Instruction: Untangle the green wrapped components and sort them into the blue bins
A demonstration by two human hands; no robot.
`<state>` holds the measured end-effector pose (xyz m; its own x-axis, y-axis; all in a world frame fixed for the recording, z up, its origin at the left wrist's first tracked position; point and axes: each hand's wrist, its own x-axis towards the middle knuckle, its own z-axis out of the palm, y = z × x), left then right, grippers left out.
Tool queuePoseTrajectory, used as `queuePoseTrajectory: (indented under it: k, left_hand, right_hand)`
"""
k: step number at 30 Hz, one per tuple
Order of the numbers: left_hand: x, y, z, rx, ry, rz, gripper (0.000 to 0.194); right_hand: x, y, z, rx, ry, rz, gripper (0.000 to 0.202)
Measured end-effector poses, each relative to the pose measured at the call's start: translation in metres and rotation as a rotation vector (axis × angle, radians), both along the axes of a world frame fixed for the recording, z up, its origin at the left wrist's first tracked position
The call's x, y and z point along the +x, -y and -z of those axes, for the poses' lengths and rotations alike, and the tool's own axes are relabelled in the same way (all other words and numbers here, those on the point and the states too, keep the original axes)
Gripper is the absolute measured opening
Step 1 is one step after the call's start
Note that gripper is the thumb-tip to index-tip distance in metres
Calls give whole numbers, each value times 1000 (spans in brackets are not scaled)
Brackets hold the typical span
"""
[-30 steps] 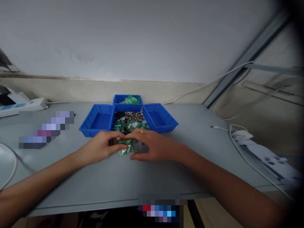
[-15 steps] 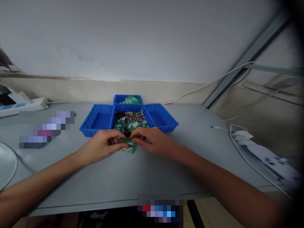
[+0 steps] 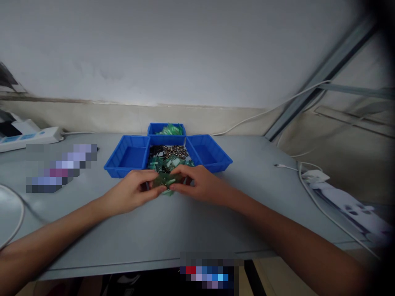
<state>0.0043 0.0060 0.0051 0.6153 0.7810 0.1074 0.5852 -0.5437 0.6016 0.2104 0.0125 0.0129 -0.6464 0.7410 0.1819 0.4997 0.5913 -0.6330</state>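
Between my two hands is a small green translucent plastic bag (image 3: 166,181), stretched flat just in front of the trays. My left hand (image 3: 137,189) pinches its left side with thumb and fingers. On the other side my right hand (image 3: 197,183) grips the bag in the same way, the thumbs close together near its lower edge. What the bag holds, if anything, I cannot make out. Right behind it lie more green bags (image 3: 159,163), small shiny metal parts (image 3: 175,152) and black pieces (image 3: 155,151) in a heap.
Blue trays stand around the heap: a left one (image 3: 110,165), a right one (image 3: 226,161) and a back one (image 3: 151,130) with green bags in it. A power strip (image 3: 49,135) lies at far left; a white cable (image 3: 311,197) runs along the right of the grey table (image 3: 148,242).
The green bag has been turned and spread wider between my fingers, so less of it hangs below. My hands have stayed in nearly the same place.
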Motion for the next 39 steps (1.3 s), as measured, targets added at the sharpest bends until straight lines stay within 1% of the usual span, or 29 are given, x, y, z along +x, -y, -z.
queuePoseTrajectory:
  k: [4, 9, 13, 16, 18, 21, 28, 35, 39]
  left_hand:
    - [0, 1, 0, 23, 9, 52, 29]
    - [0, 3, -2, 26, 10, 104, 28]
    - [0, 3, 1, 40, 5, 118, 31]
    - [0, 2, 4, 81, -12, 118, 32]
    - [0, 1, 5, 76, -19, 120, 30]
    - [1, 2, 4, 26, -18, 107, 27]
    - [3, 4, 2, -72, -1, 53, 27]
    - [4, 6, 2, -40, 19, 98, 19]
    - [4, 5, -1, -20, 14, 115, 22]
  right_hand:
    - [-1, 0, -1, -40, 17, -30, 18]
    - [-1, 3, -3, -81, 13, -34, 16]
    - [0, 3, -4, -123, 17, -75, 21]
    - [-1, 1, -3, -94, 41, -80, 23]
    - [-1, 1, -1, -68, 66, -64, 21]
    - [-2, 2, 0, -39, 81, -41, 20]
    - [-3, 3, 0, 2, 91, -54, 19]
    - [-4, 3, 2, 50, 79, -80, 19]
    - [-2, 3, 0, 20, 67, -103, 19]
